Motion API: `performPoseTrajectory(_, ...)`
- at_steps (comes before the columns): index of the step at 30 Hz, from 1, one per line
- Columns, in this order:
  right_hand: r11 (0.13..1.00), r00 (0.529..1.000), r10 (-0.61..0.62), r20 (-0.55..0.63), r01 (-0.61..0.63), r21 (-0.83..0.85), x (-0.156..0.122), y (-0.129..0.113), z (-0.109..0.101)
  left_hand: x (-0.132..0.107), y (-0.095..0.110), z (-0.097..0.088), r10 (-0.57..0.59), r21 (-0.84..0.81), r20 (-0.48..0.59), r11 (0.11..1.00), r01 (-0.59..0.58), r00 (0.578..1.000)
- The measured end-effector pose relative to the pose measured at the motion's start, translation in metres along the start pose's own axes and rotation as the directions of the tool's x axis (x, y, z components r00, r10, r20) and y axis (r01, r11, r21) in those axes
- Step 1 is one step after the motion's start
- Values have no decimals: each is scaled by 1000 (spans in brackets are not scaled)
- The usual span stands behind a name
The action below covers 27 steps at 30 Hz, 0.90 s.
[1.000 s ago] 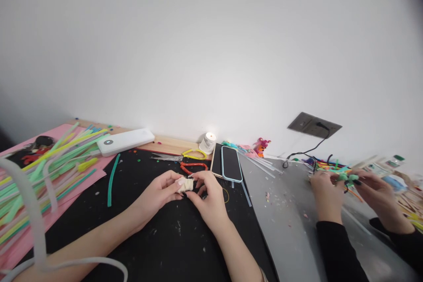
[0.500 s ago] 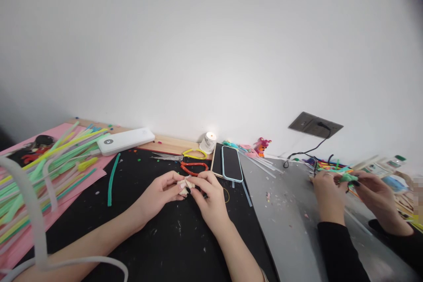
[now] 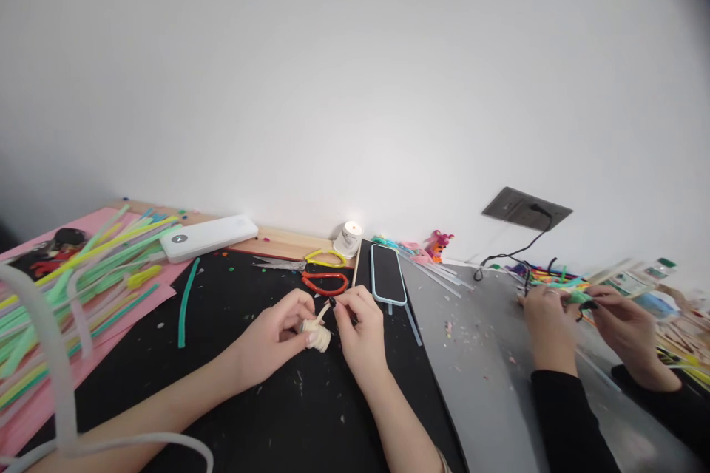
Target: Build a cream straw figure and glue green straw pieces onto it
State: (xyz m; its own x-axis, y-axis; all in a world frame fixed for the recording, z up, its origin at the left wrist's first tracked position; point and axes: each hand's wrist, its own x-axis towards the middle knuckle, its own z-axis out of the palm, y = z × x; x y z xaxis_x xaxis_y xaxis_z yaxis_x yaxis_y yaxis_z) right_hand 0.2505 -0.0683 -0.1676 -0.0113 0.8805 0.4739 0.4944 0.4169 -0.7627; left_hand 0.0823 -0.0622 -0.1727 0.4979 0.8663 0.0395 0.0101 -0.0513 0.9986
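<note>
1. The left hand (image 3: 280, 332) grasps a small cream roll (image 3: 318, 338) between thumb and bent fingers.
2. The right hand (image 3: 363, 329) seems to pinch the end of a pale strip (image 3: 323, 312), which stands out from the roll toward 1 o'clock. I cannot tell whether the dark spot (image 3: 333, 302) at these fingertips is a nail or a separate piece.
3. The cream roll is between the 2 hands, above the black mat (image 3: 266, 421); from the centre of the view, it is between 6 and 7 o'clock.
4. In my judgement, the step in hand is handling the strip's end, by winding or unwinding. A next move calls for firm holding on the left and gentle tension on the right.
5. Counted, with directions from the roll: 1 pair of scissors (image 3: 304, 265) with 2 handle loops at 12; 1 white cup (image 3: 349, 239) near 1; 1 phone (image 3: 388, 273) and 1 figurine (image 3: 438, 245) near 2; 1 white device (image 3: 209, 237) near 10; 1 teal strip (image 3: 188, 303) between 9 and 10.
6. The coloured strips (image 3: 105, 266), also between 9 and 10, overlap too much for counting.
7. At 3 o'clock, 2 hands of another person (image 3: 552, 329) hold 1 green piece (image 3: 578, 298).
</note>
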Motion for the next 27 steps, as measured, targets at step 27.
performPoseTrajectory(27, 983, 987, 76, 142, -98, 154, 1, -1, 6, 5, -1, -8, -28, 97, -128, 994, 41, 991)
